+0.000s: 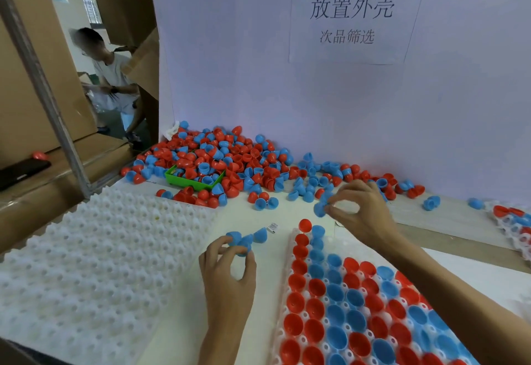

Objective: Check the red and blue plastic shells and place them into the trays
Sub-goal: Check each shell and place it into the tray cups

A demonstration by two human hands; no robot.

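likely the loosely stacked blue shells (pixel 246 240) pinched in the left hand (pixel 227 267) could slip onto the tabletop (pixel 253 301) beside the empty white tray (pixel 94 252); the right hand (pixel 359 212) pinches one blue shell (pixel 319 208) above the part-filled tray (pixel 293 238), the shell pile (pixel 218 160) behind

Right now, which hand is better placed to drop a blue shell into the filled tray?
Probably the right hand. It pinches one blue shell just beyond the far end of the tray, near its unfilled cups. The left hand grips several blue shells beside the tray's left edge.
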